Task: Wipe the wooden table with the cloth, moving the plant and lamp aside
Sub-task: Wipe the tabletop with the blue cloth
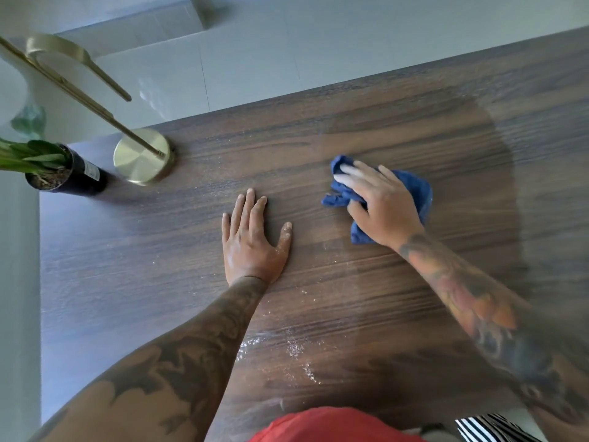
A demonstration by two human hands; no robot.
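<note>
Two hands on the wooden tabletop (414,100): right hand (379,204) clutches the blue cloth (417,189); left hand (253,236) lies flat, fingers spread (nearer the potted plant (59,169) and brass lamp (143,159), far-left corner).

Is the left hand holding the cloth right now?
No, the left hand lies flat and empty on the wooden table, while the right hand presses the blue cloth.

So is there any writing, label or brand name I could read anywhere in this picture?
No text here can be read.
A small pale label on the side of the plant pot: too small and blurred to read.
The lamp base, the blue cloth, the wooden table and both hands: no visible writing.
</note>
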